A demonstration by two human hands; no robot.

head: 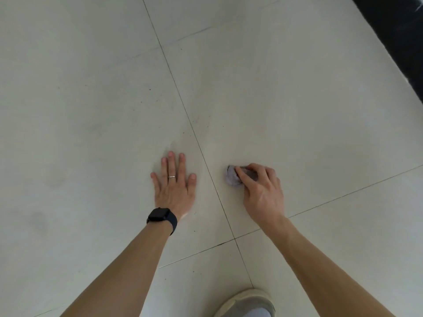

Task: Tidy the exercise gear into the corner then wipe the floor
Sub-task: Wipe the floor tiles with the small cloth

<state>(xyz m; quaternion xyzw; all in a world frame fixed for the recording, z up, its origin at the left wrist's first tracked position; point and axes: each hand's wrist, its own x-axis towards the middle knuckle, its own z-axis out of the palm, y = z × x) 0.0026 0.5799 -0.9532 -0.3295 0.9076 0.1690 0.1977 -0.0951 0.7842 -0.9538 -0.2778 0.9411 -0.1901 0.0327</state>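
Closest to me, at the bottom edge, the toe of my pale shoe stands on the tiled floor, just right of a grout line that runs away from me. Both my bare forearms reach forward from the lower corners. On my left wrist sits a black watch.

Beyond it, my left hand lies palm down on the floor, left of that grout line. Its fingers are straight, spread and released, holding nothing. A thin ring shows on one of them.

My right hand is on the other side of the line, about as far out as the left. It is curled over a small, crumpled grey-lilac cloth and grasps it, pressing it against the tile. The cloth's bunched end sticks out to the left of my knuckles, just beside the grout line but not on it. The rest is hidden under my palm.

Farther out the floor is pale tile with a few dark specks and faint dull smudges. At the far right a dark strip borders the tiles; I cannot tell what it is.
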